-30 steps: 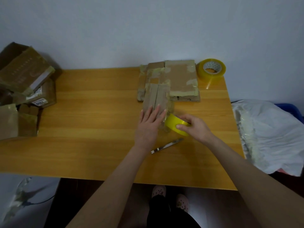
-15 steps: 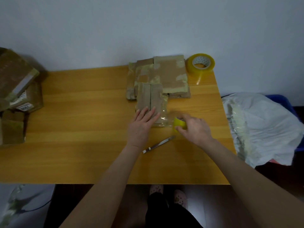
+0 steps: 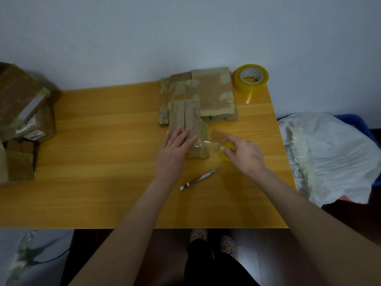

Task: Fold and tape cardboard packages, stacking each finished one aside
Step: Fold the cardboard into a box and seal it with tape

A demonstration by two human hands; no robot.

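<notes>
A pale orange wooden surface (image 3: 103, 162) stands against a plain light wall (image 3: 185, 38). At its left edge, large brown boxes (image 3: 20, 96) are piled unevenly; one carries a white label (image 3: 34, 137) with printed digits. Just beside the right edge, a crumpled white plastic bag (image 3: 329, 157) lies over a blue bin (image 3: 365, 129). On the dark floor below the near edge are two light spotted slippers (image 3: 227, 245). At lower left lies crumpled clear plastic (image 3: 22, 254), with a thin cable (image 3: 53, 258) beside it.
</notes>
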